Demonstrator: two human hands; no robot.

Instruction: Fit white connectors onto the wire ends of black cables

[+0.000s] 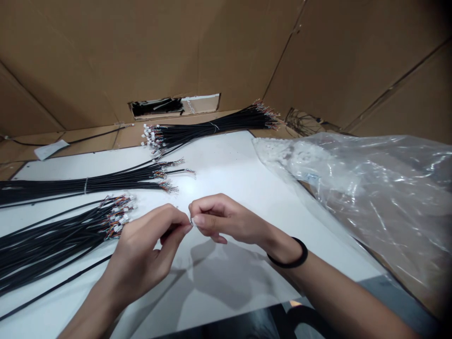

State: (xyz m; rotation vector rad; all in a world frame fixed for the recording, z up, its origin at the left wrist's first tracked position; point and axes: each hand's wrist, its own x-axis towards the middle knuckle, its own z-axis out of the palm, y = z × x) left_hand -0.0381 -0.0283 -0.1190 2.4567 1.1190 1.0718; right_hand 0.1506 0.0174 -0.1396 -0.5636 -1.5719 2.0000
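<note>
My left hand (144, 245) and my right hand (226, 221) meet over a white board (219, 160), their fingertips pinching a tiny white wire connector (193, 222). A single black cable (56, 285) runs from the lower left towards my left hand, and its far end is hidden by my fingers. Just left of that hand lies a loose bundle of black cables (60, 240) with coloured wires and white connectors at its ends. Further up are two tied bundles of black cables (88, 184) (212, 127).
A crumpled clear plastic bag (360, 188) covers the right side of the board. Cardboard walls (106, 56) surround the board, with a rectangular cutout (174, 106) at the back. A black hair tie (287, 254) circles my right wrist. A white paper slip (51, 149) lies at the back left.
</note>
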